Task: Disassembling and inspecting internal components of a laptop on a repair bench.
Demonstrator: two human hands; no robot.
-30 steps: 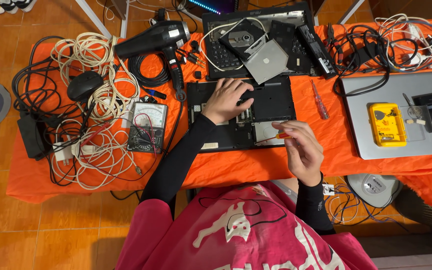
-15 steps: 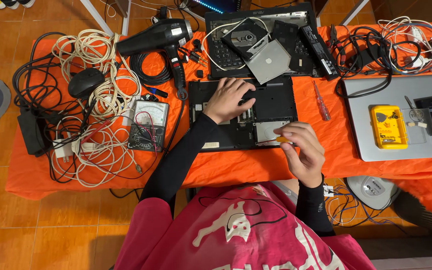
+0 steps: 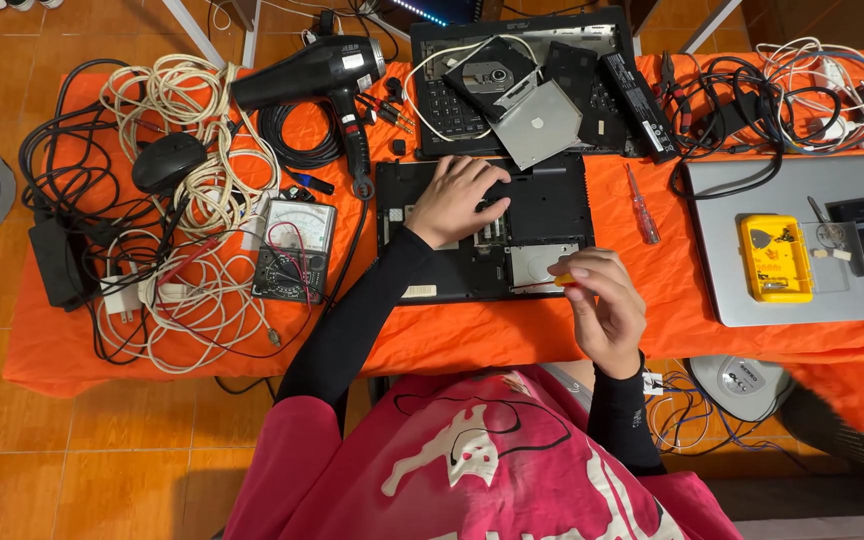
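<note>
- Head view shows you sitting at a long table with an orange cloth (image 3: 652, 320) and lots of stuff on it.
- A shut silver laptop (image 3: 732, 190) lies far to your right, with a yellow box (image 3: 775, 258) on top.
- The black laptop (image 3: 552, 200) you are working on lies upside down right in front of you, with its bottom cover off.
- Another black laptop (image 3: 452, 110) sits just behind it, with a loose disc drive (image 3: 537, 125) lying on top.
- A big pile of cords (image 3: 192, 210) fills the left side, with a black hair dryer (image 3: 312, 75) and a meter (image 3: 295, 250) beside it.
- Your left hand (image 3: 460, 198) rests flat on the open laptop, fingers spread apart, holding nothing.
- Your right hand (image 3: 602, 305) is lifted over the near right corner of that laptop.
- Its fingertips are pinched tight on a small orange piece (image 3: 564, 281). I cannot tell what it is.
- I think you are in the middle of work inside the laptop, one hand steadying it.
- A next move needs a gentle, slow hand, since the parts inside look tiny.
- A red screwdriver (image 3: 641, 205) lies just right of the laptop, close to reach.
- A cord from the meter runs near the laptop's left edge and could snag your left arm.
</note>
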